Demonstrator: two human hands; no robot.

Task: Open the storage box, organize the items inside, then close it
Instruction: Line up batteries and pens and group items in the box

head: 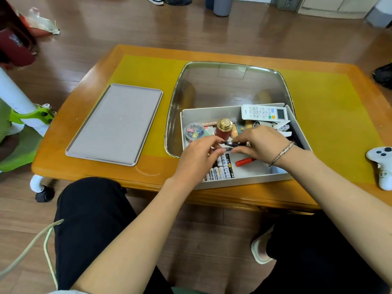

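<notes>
The person's two forearms come in from the near edge, above dark trousers, and meet over the open storage box (237,179), which stands on the near right part of the wooden worktop (101,170). The left hand (196,157) and the right hand (257,143) are close together over the middle of the box. The fingers of both hands are curled and pinch a small dark object (230,143) between them; what it is I cannot tell, because it is thin, shiny and partly covered by the fingertips. The right wrist wears a bracelet (281,153).

The hands hide part of the box contents. Below the left hand lies a row of batteries (220,169), with its near left end covered by the wrist. A red marker (245,161) lies just below the right hand. At the far side stand a round clip container (194,131), a red bottle with a gold cap (224,129) and a white remote control (264,112). The things behind the right hand are hard to make out.

The flat grey lid (115,124) lies well to the left of the box. A white game controller (382,166) is cut off at the right edge.
</notes>
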